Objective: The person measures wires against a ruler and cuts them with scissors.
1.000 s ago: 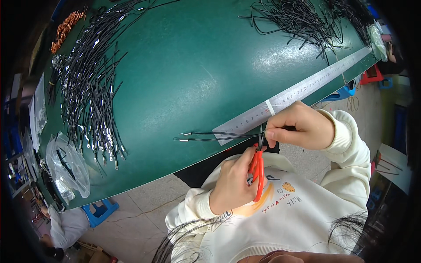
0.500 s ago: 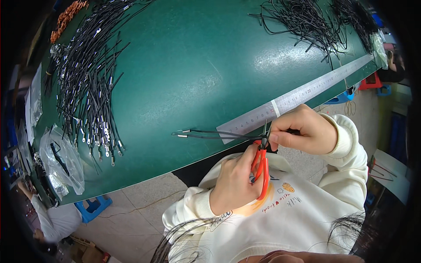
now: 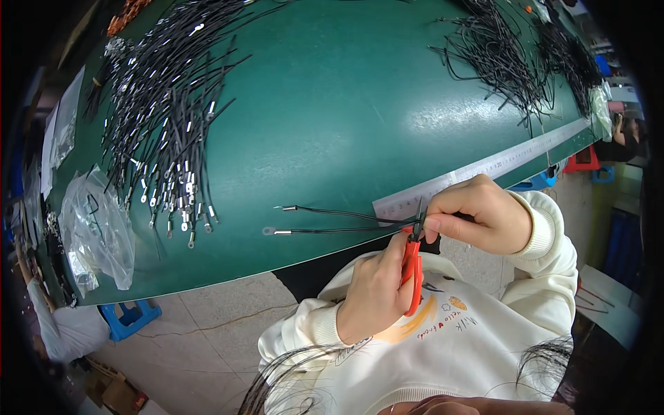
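Observation:
My left hand [image 3: 373,290] grips red-handled cutters [image 3: 412,266] at the near edge of the green table [image 3: 332,117]. The cutter tip [image 3: 418,216] sits on two thin black wires [image 3: 332,220] with metal ring terminals at their left ends. My right hand [image 3: 481,214] pinches the right ends of those wires just beside the cutter jaws. The wires lie flat on the table, pointing left.
A large heap of black terminal wires [image 3: 162,117] covers the table's left part. Another tangle of black wires [image 3: 512,55] lies at the far right. A long steel ruler [image 3: 484,169] runs along the near edge. Clear plastic bags [image 3: 97,232] sit at the left. Blue stools [image 3: 128,318] stand below.
The view has shifted slightly; both hands stay together at the table edge, with the cutters still on the two wires.

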Tool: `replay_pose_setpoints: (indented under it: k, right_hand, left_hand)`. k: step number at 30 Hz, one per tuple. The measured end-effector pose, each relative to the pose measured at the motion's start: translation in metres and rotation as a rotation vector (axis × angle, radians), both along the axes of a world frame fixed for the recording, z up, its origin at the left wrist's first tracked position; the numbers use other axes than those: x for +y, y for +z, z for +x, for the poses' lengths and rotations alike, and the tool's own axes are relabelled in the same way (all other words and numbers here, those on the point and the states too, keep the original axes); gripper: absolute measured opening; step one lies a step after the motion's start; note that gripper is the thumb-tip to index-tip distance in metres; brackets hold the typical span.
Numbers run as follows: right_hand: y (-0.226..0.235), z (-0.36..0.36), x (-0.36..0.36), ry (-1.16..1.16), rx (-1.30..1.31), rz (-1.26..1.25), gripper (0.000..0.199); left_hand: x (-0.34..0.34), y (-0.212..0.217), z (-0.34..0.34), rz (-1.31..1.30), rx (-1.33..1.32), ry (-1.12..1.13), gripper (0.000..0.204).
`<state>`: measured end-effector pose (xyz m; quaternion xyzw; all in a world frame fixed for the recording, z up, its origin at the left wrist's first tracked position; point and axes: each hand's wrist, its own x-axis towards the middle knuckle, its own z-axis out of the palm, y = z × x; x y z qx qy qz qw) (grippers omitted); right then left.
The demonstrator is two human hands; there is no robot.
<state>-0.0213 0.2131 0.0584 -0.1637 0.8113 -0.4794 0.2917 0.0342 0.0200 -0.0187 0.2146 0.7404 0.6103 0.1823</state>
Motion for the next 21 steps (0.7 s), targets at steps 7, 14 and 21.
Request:
replay_pose_setpoints:
  k: [7,14,21]
  right_hand:
    - [-0.001,-0.017,-0.025,0.047,0.073,-0.001,0.018]
    - [-0.003,-0.042,-0.051,0.162,0.079,0.011,0.016]
    - [-0.003,-0.056,-0.063,0.189,0.148,-0.006,0.02]
  left_hand:
    - [-0.015,0.003,-0.006,0.071,0.021,0.138,0.018]
    - [-0.029,0.007,-0.014,0.055,-0.139,0.233,0.019]
    - [-0.041,0.016,-0.021,0.073,-0.362,0.229,0.023]
